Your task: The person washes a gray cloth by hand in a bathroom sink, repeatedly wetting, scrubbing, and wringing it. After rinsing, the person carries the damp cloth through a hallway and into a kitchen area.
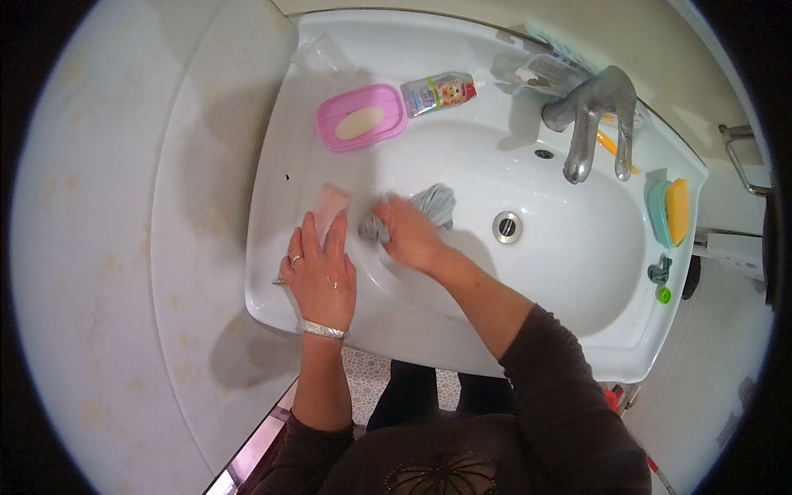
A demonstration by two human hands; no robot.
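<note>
My left hand (322, 272), wearing a ring and a silver bracelet, rests on the left part of the white washbasin (383, 325). Its fingers are around a pale pink block (331, 201), perhaps a bar of soap. Just to its right, my right hand (405, 232) grips a wet, bunched grey cloth (438, 204). The cloth sticks out on both sides of that fist, above the left slope of the bowl. The drain (507, 228) lies to the right of the cloth.
Behind my hands are a pink soap dish (325, 139) with a cream bar, a printed pouch (439, 94) and a clear plastic cup (325, 55). A metal faucet (588, 111) stands at the back right. On the right rim sit a teal soap box (659, 213) with a yellow piece and a small green cap (664, 295).
</note>
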